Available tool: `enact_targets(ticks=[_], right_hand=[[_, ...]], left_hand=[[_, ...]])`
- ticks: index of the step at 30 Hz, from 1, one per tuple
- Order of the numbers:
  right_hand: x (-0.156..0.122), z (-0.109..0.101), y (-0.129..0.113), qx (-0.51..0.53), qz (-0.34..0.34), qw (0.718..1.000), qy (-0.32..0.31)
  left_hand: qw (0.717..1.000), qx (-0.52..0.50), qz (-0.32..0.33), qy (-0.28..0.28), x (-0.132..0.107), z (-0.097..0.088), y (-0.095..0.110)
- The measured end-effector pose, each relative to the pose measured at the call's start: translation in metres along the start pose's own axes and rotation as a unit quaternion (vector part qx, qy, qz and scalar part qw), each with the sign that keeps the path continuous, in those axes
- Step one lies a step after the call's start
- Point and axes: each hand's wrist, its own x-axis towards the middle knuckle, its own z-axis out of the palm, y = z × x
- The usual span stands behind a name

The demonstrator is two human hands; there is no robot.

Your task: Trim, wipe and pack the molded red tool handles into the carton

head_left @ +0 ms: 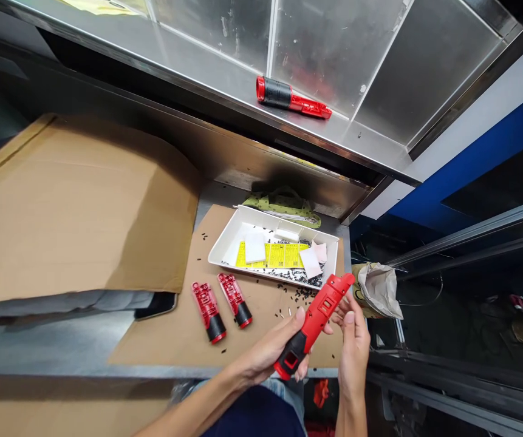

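Note:
My left hand (268,351) grips the black lower end of a red-and-black plastic tool housing (318,318) above the brown cardboard mat (174,340). My right hand (352,346) pinches the housing's upper red part from the right with its fingertips. Two similar red-and-black housing pieces (209,312) (234,300) lie side by side on the mat, left of my hands. Another red-and-black housing (288,97) lies on the steel shelf above. A white tray (243,222) holds yellow cards (273,255), white pads and small black pieces.
A large cardboard sheet (74,206) lies at the left, below a steel shelf (206,67). A crumpled paper bag (379,291) sits right of the tray, and a green packet (283,209) lies behind it. Small black pieces are scattered on the mat.

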Motion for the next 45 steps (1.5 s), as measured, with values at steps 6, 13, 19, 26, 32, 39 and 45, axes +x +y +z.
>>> enact_targets(ticks=[6, 13, 19, 26, 32, 39, 45], right_hand=[[0.010, -0.008, -0.027, 0.004, -0.057, 0.998, 0.027], [0.011, -0.006, -0.022, 0.034, -0.052, 0.997, 0.046], [0.011, -0.006, -0.027, -0.007, -0.054, 0.997, 0.059], [0.012, -0.004, -0.028, -0.012, -0.044, 0.998, 0.049], [0.011, -0.004, -0.023, 0.013, -0.039, 0.999, 0.031], [0.014, -0.007, -0.027, -0.013, -0.028, 0.999, 0.013], [0.015, -0.008, -0.036, -0.069, -0.007, 0.998, 0.009]], left_hand=[[0.998, 0.049, -0.037, -0.020, -0.005, 0.006, -0.009], [0.992, 0.124, 0.009, -0.011, -0.004, 0.001, -0.013], [0.997, 0.068, -0.040, -0.024, -0.011, 0.004, -0.005], [0.998, 0.016, -0.049, -0.027, -0.019, 0.006, -0.004], [0.996, 0.083, -0.014, 0.011, -0.023, 0.004, -0.006], [0.998, 0.056, -0.033, 0.008, -0.017, -0.002, -0.007], [0.993, -0.036, -0.105, -0.037, -0.005, -0.012, -0.019]])
